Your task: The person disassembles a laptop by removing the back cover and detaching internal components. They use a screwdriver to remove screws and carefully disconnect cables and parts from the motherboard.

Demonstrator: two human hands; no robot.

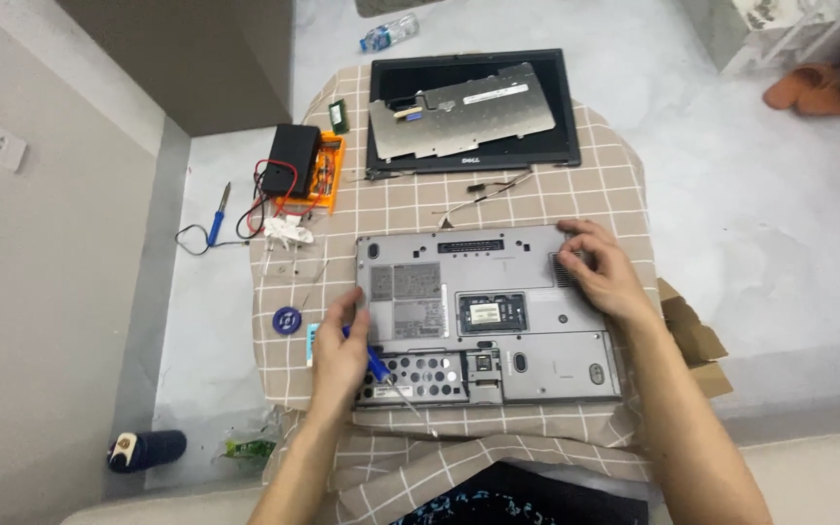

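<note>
One grey laptop base (488,316) lies underside-up, centred on the checked worktop (614,185). Left hand (340,352) grips a blue-handled screwdriver (377,365) at its left edge; right hand (600,272) rests spread on the far right corner. Detached screen panel (561,107) beyond.

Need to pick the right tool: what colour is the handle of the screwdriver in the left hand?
Blue: the slim screwdriver in the left hand has a blue handle, seen in the head view.
</note>
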